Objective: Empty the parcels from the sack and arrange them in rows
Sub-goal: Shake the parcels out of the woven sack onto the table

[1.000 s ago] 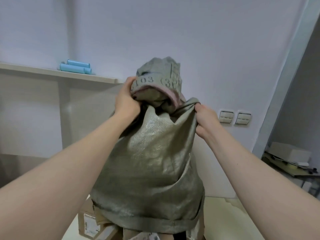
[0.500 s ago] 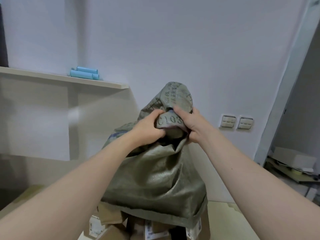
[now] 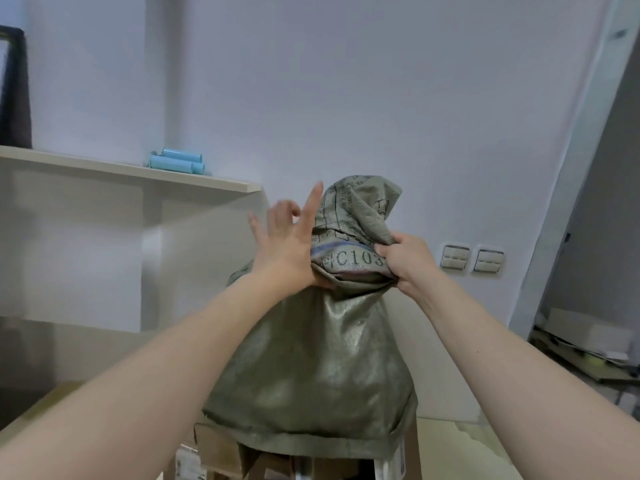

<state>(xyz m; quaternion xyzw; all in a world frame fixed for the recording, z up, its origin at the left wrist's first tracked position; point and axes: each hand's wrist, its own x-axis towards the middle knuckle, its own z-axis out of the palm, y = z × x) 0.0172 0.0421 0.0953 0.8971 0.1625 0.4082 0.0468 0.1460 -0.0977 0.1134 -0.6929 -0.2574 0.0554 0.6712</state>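
Between the two hands, sack [image 3: 311, 368]: grey-green woven cloth, held up with its open hem downward; the closed end is bunched at the top and bears the print "C103"
Left hand [image 3: 287, 247]: fingers straight and spread, gripping nothing; the heel of the palm lies against the left side of the bunched top
Right hand [image 3: 408, 261]: fingers curled tight round a fistful of the bunched cloth on its right side
Parcels [image 3: 214, 448]: brown cardboard boxes with white labels, showing just under the sack's hem at the bottom edge of the view; the hem hangs over their tops, and their number cannot be told
Shelf [image 3: 104, 168]: pale board on the wall at the left
Blue tubes [image 3: 176, 161]: lying side by side on the shelf
Wall switches [image 3: 471, 259]: two, beside each other, on the wall to the right of the sack's top
Dark frame [image 3: 14, 88]: at the far left edge, above the shelf
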